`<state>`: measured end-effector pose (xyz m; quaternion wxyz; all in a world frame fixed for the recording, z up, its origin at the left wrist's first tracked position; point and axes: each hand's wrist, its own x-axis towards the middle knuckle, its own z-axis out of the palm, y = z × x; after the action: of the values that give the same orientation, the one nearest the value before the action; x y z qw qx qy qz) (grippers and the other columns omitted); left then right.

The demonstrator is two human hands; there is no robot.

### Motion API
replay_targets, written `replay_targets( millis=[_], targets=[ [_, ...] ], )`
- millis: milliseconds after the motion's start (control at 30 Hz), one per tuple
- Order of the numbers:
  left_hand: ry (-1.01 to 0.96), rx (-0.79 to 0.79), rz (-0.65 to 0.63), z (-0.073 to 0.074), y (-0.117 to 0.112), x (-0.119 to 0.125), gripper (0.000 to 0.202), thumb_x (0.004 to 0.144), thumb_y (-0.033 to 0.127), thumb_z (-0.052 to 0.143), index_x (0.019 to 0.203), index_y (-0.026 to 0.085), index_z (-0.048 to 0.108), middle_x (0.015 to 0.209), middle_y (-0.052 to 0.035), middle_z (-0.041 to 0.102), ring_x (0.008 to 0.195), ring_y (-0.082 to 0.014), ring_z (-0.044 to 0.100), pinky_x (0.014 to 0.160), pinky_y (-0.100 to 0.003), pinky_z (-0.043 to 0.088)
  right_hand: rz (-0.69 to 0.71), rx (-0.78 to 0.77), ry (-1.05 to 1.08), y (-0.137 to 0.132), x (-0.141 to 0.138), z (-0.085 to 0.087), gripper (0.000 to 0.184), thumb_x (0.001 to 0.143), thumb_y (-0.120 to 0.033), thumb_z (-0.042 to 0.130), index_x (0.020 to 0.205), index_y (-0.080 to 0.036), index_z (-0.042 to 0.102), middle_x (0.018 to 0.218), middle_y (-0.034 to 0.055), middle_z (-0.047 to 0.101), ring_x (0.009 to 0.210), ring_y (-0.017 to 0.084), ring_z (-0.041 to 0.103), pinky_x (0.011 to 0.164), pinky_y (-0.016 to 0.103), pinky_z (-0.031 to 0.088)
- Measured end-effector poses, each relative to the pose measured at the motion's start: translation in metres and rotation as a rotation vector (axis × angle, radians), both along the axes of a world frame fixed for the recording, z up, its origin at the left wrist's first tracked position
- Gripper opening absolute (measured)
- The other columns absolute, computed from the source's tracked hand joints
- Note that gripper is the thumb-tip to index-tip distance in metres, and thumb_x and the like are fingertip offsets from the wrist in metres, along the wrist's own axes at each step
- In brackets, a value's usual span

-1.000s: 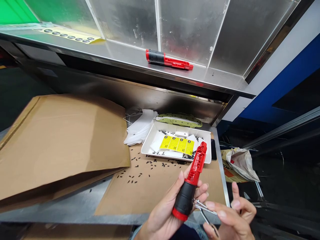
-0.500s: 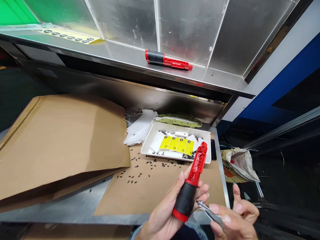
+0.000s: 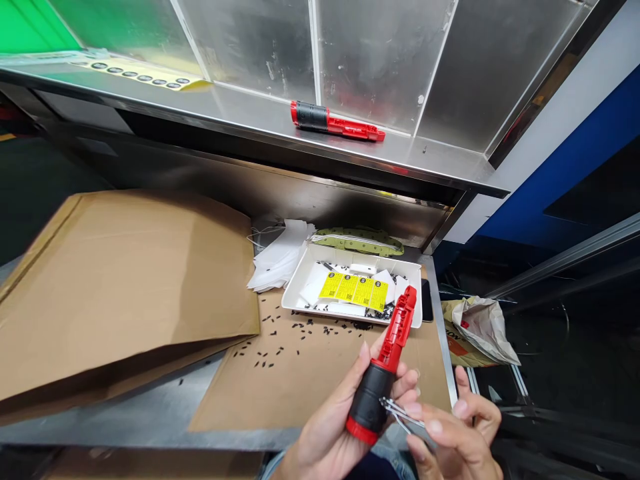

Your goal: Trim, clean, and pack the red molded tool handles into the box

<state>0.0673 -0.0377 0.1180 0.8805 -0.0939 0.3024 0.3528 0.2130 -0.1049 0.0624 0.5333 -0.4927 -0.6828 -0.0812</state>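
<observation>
My left hand (image 3: 333, 427) is wrapped round the black barrel of a red-and-black plastic housing (image 3: 373, 393). Its open red end points up and away from me, and a red ring is at the bottom. Between the fingers of my right hand (image 3: 457, 430) is a small silver tool that looks like nail clippers (image 3: 403, 412). The tip of the clippers lies against or just in front of the barrel's lower right side; contact is not certain. Part of the clippers is hidden by my fingers.
A white tray (image 3: 289, 293) holds yellow labels (image 3: 354, 290) and small black pieces. More black pieces lie scattered on the cardboard sheet (image 3: 280, 400). A large cardboard box (image 3: 125, 280) stands left. A similar housing (image 3: 335, 122) lies on the metal shelf; a paper bag (image 3: 480, 333) is right.
My right hand has moved left with the clippers, bringing their tip from beside the barrel to its surface in view. My left hand and the housing have hardly moved.
</observation>
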Motion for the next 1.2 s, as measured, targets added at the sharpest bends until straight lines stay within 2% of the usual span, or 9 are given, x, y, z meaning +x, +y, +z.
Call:
replay_targets(
  millis=[100,200,367,533,733,800,967,1100,1200],
  targets=[
    [0.006,0.001,-0.003,0.003,0.002,0.000,0.050,0.099,0.032,0.040,0.143,0.009,0.039,0.076,-0.0118,0.075,0.072,-0.0212,0.075,0.071,-0.031,0.061,-0.011,-0.006,0.054,-0.001,0.007,0.001,0.020,0.078,-0.023,0.073,0.091,-0.028,0.059,0.080,0.0009,0.073,0.074,0.021,0.048,0.096,0.063,0.049],
    [-0.022,-0.013,-0.014,0.004,0.003,0.000,0.052,0.099,0.033,0.039,0.144,0.007,0.036,0.076,-0.0116,0.074,0.075,-0.0211,0.075,0.074,-0.030,0.061,0.018,-0.019,0.012,0.000,0.012,0.001,0.021,0.078,-0.027,0.074,0.094,-0.028,0.061,0.084,0.0018,0.072,0.077,0.021,0.050,0.096,0.061,0.050],
    [-0.065,0.036,0.017,-0.003,0.000,-0.001,0.054,0.098,0.033,0.044,0.145,0.008,0.036,0.079,-0.0132,0.074,0.077,-0.0217,0.075,0.073,-0.031,0.061,0.053,-0.003,-0.056,0.004,0.006,-0.003,0.025,0.079,-0.030,0.074,0.100,-0.025,0.062,0.078,0.0028,0.074,0.080,0.023,0.051,0.097,0.065,0.046],
    [0.026,0.050,0.024,-0.006,-0.003,0.000,0.054,0.097,0.030,0.046,0.146,0.008,0.036,0.082,-0.0141,0.075,0.082,-0.0233,0.075,0.079,-0.033,0.060,0.037,0.001,-0.054,0.002,-0.002,-0.003,0.025,0.076,-0.024,0.076,0.097,-0.027,0.063,0.079,0.0002,0.076,0.075,0.022,0.051,0.100,0.066,0.044],
    [0.091,0.091,0.024,-0.003,-0.002,0.001,0.052,0.096,0.025,0.050,0.144,0.009,0.041,0.083,-0.0145,0.077,0.082,-0.0241,0.075,0.081,-0.035,0.060,-0.084,-0.012,0.265,-0.003,-0.021,0.000,0.011,0.088,-0.020,0.064,0.090,-0.030,0.058,0.070,-0.0035,0.072,0.069,0.020,0.056,0.114,0.065,0.025],
    [0.090,0.096,0.029,-0.004,-0.002,0.001,0.051,0.096,0.026,0.050,0.143,0.009,0.042,0.085,-0.0149,0.077,0.083,-0.0240,0.075,0.082,-0.035,0.059,-0.080,0.007,0.261,-0.001,-0.019,0.002,0.012,0.086,-0.021,0.066,0.090,-0.029,0.058,0.071,-0.0018,0.072,0.075,0.022,0.054,0.112,0.066,0.028],
    [0.086,0.095,0.024,-0.005,-0.002,-0.001,0.049,0.096,0.027,0.049,0.142,0.010,0.044,0.084,-0.0144,0.077,0.081,-0.0221,0.075,0.082,-0.034,0.059,0.047,0.010,-0.019,0.008,-0.010,0.007,0.020,0.079,-0.025,0.073,0.095,-0.026,0.062,0.078,0.0015,0.075,0.078,0.023,0.045,0.105,0.067,0.038],
    [0.114,0.076,0.029,-0.002,-0.002,0.000,0.046,0.096,0.025,0.050,0.139,0.007,0.047,0.083,-0.0143,0.077,0.081,-0.0224,0.075,0.082,-0.034,0.059,-0.040,-0.022,0.097,0.007,-0.020,0.006,0.012,0.083,-0.023,0.069,0.090,-0.028,0.061,0.075,0.0005,0.074,0.076,0.022,0.043,0.103,0.073,0.033],
    [0.109,0.080,0.035,-0.001,-0.002,0.001,0.044,0.096,0.026,0.050,0.136,0.006,0.050,0.084,-0.0148,0.077,0.080,-0.0230,0.075,0.083,-0.035,0.059,-0.077,0.008,0.141,-0.001,-0.010,0.004,0.013,0.081,-0.024,0.072,0.085,-0.027,0.059,0.078,0.0017,0.071,0.075,0.021,0.047,0.101,0.071,0.038]
  ],
)
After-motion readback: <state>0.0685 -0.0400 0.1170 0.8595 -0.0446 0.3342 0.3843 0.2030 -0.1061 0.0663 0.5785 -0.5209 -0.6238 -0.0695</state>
